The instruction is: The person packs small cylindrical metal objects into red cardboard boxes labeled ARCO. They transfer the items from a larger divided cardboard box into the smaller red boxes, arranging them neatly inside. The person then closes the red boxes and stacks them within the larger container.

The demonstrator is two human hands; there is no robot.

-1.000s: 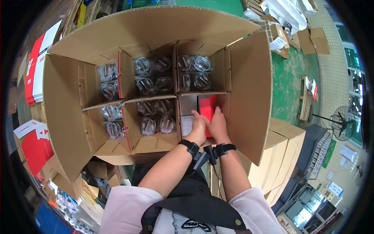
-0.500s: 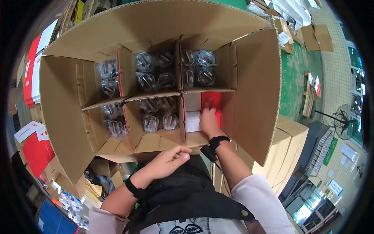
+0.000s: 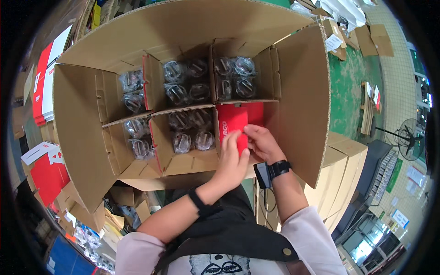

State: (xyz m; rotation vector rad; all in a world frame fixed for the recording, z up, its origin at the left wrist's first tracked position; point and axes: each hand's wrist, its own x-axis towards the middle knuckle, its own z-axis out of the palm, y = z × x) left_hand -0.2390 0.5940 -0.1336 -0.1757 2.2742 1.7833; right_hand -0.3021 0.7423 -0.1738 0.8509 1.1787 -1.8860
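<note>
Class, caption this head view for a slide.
Left hand and right hand on a red panel, beside bagged items in a divided cardboard box.

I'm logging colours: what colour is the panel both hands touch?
The panel is red; head view shows it best.

1. Moderately bright, diffuse light on my forearms.
2. Divided cardboard carton: rear compartments darker, shadowed.
3. Small glints on clear plastic bags.
4. Glare at far-right windows.
5. Fisheye bends edges; periphery softens, corners black.

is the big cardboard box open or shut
Open: the cardboard box has its left, right and far flaps spread, and plastic-wrapped bundles show inside.
</note>
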